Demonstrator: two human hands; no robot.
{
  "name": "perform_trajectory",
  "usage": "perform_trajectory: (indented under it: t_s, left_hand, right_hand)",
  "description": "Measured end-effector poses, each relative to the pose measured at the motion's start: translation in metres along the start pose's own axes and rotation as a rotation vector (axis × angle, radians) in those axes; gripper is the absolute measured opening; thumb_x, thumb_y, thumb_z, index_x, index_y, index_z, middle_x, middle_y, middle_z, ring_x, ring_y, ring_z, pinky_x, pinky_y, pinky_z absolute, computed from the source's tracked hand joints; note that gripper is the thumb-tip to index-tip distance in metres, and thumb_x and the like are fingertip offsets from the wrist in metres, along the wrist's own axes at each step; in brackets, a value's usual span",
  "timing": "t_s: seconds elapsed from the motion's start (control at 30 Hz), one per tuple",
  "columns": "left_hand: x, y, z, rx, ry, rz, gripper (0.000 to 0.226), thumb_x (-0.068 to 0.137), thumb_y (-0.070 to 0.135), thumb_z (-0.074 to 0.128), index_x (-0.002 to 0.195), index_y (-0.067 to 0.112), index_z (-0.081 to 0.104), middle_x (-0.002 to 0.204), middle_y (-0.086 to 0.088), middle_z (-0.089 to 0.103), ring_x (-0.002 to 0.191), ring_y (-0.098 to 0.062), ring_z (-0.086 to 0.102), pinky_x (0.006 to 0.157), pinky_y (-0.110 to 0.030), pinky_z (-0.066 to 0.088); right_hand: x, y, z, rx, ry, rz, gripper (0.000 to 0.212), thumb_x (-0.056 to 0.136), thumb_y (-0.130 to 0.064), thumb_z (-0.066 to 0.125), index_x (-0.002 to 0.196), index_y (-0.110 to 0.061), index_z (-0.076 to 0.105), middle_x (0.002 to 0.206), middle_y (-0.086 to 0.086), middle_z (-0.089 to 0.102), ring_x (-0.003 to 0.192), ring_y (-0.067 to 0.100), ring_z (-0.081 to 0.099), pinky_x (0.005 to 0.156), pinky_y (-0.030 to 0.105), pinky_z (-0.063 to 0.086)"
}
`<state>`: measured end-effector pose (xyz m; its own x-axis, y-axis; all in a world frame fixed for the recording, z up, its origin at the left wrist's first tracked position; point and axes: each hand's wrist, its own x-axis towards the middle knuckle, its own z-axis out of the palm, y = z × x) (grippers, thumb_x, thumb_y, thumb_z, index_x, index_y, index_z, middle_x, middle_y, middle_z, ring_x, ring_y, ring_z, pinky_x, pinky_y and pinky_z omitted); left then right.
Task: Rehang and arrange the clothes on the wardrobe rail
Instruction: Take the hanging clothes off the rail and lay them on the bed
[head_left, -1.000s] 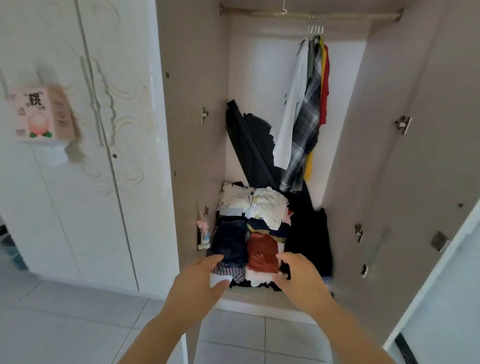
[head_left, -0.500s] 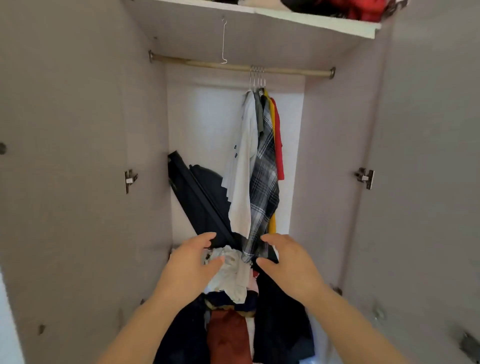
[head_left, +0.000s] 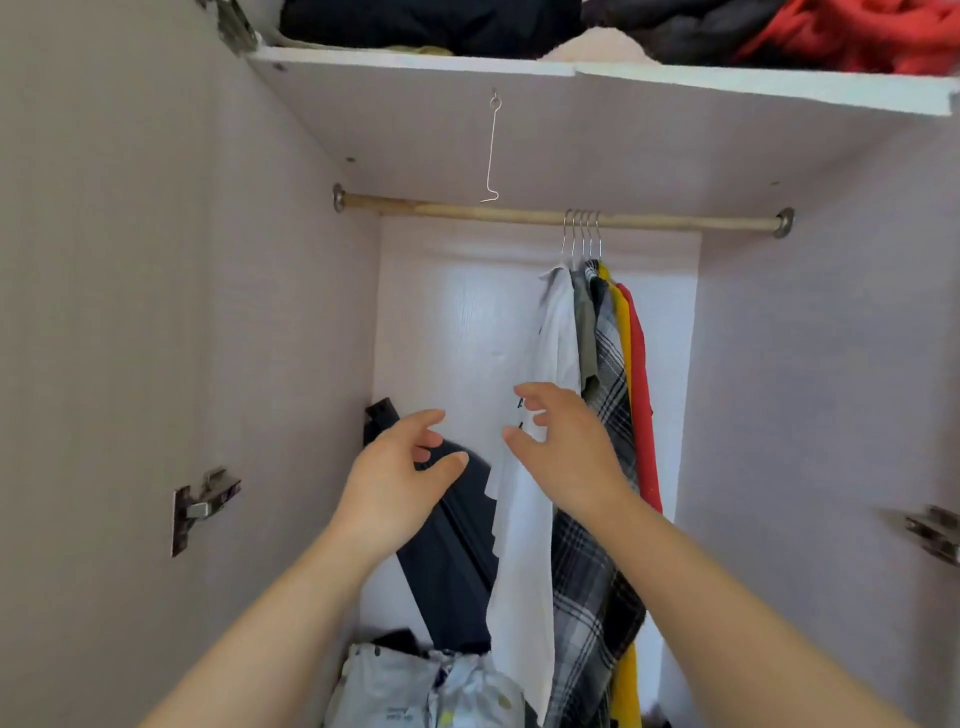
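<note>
Both hands are rising from the folded pile (head_left: 415, 686) toward the rail (head_left: 467, 212) above. The left hand (head_left: 395, 483) and right hand (head_left: 566, 452) are holding nothing, fingers (head_left: 537, 393) loosely spread. The hanging clothes (head_left: 558, 332) are just beyond the right fingers, so rearranging is probably beginning.

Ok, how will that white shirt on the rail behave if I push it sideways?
Probably floppy: the white shirt hangs in loose folds. Likely light, so it should swing, and its hanger hook may slide along the rail.
</note>
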<state>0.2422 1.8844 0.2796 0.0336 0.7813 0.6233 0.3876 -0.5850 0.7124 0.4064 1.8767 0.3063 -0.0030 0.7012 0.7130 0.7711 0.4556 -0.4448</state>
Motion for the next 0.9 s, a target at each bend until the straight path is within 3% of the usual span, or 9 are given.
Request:
perform_trajectory:
  t_s: [0.13,0.27,0.47,0.7,0.9]
  left_hand:
    - [0.064,-0.014,0.011,-0.052,0.063,0.04,0.043,0.085,0.024,0.062,0.126,0.026,0.049,0.101,0.013,0.056,0.099,-0.01,0.056,0.071,-0.01,0.038]
    - [0.124,-0.03,0.023,-0.104,0.091,0.09,0.04,0.085,0.023,0.063,0.123,0.027,0.051,0.097,0.013,0.057,0.091,-0.006,0.056,0.061,0.002,0.038]
    - [0.2,-0.053,0.045,-0.156,0.081,0.175,0.036,0.084,0.02,0.064,0.118,0.028,0.053,0.096,0.013,0.058,0.087,0.001,0.054,0.064,0.001,0.037]
    - [0.248,-0.083,0.079,-0.172,0.027,0.209,0.036,0.08,0.016,0.067,0.11,0.033,0.054,0.096,0.011,0.061,0.093,-0.008,0.058,0.086,-0.022,0.044]
    - [0.272,-0.101,0.102,-0.114,-0.001,0.201,0.038,0.082,0.019,0.066,0.112,0.037,0.052,0.098,0.012,0.06,0.095,-0.001,0.056,0.077,-0.011,0.039]
  right_hand:
    - [0.072,0.012,0.02,-0.067,0.067,-0.098,0.046,0.092,-0.023,0.055,0.136,-0.02,0.041,0.131,0.003,0.044,0.115,0.015,0.047,0.093,0.022,0.038]
    - [0.15,0.023,0.04,-0.181,0.143,-0.119,0.048,0.091,-0.021,0.054,0.136,-0.018,0.039,0.132,0.007,0.043,0.115,0.021,0.048,0.09,0.029,0.04]
    - [0.249,0.048,0.044,-0.28,0.263,-0.17,0.048,0.091,-0.019,0.053,0.137,-0.016,0.039,0.136,0.007,0.041,0.124,0.023,0.041,0.098,0.033,0.035]
    - [0.29,0.119,0.019,-0.393,0.387,-0.162,0.046,0.094,-0.022,0.049,0.138,-0.013,0.041,0.139,0.007,0.043,0.13,0.021,0.034,0.104,0.027,0.025]
    - [0.303,0.181,-0.005,-0.553,0.489,-0.202,0.041,0.091,-0.018,0.054,0.131,-0.011,0.049,0.133,0.008,0.051,0.124,0.026,0.042,0.101,0.031,0.027]
